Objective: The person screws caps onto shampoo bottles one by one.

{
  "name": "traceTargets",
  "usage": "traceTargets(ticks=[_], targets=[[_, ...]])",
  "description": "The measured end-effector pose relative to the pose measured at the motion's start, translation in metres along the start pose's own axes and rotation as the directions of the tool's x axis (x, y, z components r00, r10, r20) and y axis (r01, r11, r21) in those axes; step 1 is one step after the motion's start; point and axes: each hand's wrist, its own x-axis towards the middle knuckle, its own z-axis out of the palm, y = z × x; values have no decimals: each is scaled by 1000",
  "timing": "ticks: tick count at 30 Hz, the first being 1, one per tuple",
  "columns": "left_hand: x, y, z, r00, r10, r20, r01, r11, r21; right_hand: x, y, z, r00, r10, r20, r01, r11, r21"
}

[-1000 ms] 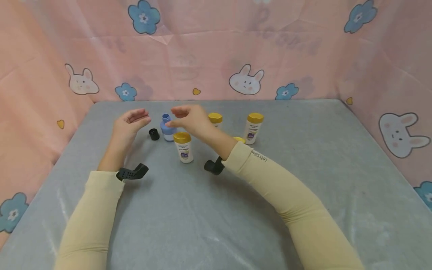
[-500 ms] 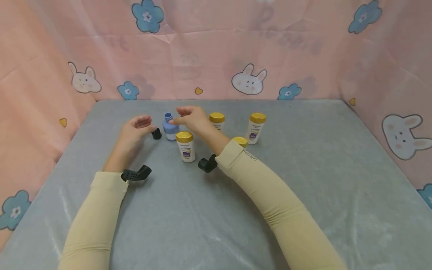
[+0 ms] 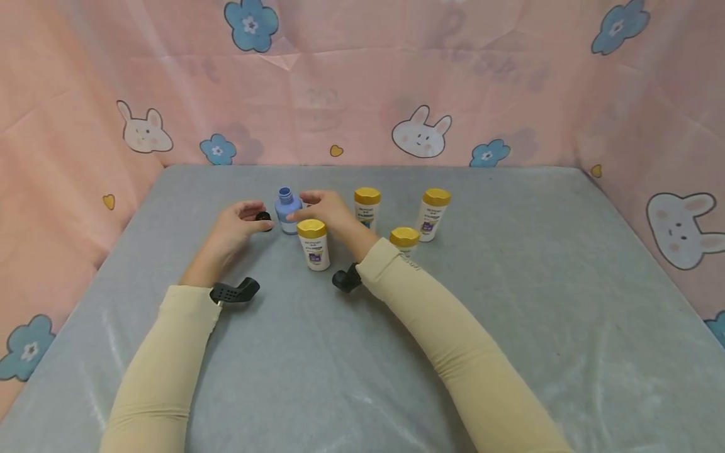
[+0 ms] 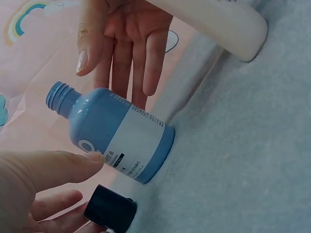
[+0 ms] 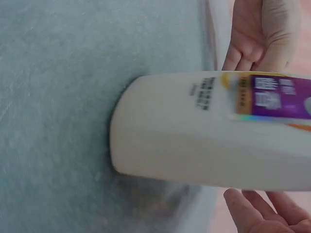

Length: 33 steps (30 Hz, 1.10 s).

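In the head view, an uncapped blue bottle (image 3: 287,211) stands upright between the two hands. My left hand (image 3: 235,228) reaches around a small black cap (image 3: 263,217) on the table. The left wrist view shows the thumb (image 4: 68,167) apart from the cap, with fingers behind it. On the other side of the bottle is my right hand (image 3: 330,211), thumb and fingers spread and holding nothing. A white bottle with a gold cap (image 3: 315,248) stands in front of the blue one; it hides part of the hands in the right wrist view.
More white gold-capped bottles stand to the right: one behind (image 3: 367,204), one farther right (image 3: 433,217), and one partly hidden by the right sleeve (image 3: 404,239). A grey cloth (image 3: 510,283) covers the table, with a pink patterned curtain (image 3: 351,82) behind.
My left hand has moved right, until its thumb and fingers are around the cap. My right hand has come down a little beside the blue bottle. The bottles stay standing.
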Motion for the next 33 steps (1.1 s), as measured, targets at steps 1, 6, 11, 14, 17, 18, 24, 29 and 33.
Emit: traceTargets(ticks=[1,6,11,14,17,18,24,29,33], targets=[[0,-1,0,1000,-1,-1,1,1000,2,1,1,1,1000,2,2,-2,1000,-8],[2,-2,1,1000,5,3,-5,1000,13,8,5,4,1000,0,10,1,1000,-23],[3,-2,3,1000,7,10,-7,1000,14,14,10,7,999,-17,39,17,1000,8],[4,-2,3,1000,11,16,-11,1000,4,16,12,7,999,-17,42,16,1000,26],[4,-2,4,1000,19,21,-19,1000,12,17,14,8,999,-11,44,9,999,44],[4,-2,4,999,23,25,-24,1000,18,17,14,8,999,-11,44,8,999,48],[3,-2,5,999,37,35,-39,997,67,21,16,9,999,-10,46,9,1000,19],[3,-4,6,999,24,29,-26,997,71,24,20,11,999,-22,29,22,1000,5],[3,-7,6,999,29,26,-31,997,74,21,20,14,999,-33,-3,33,999,-2]])
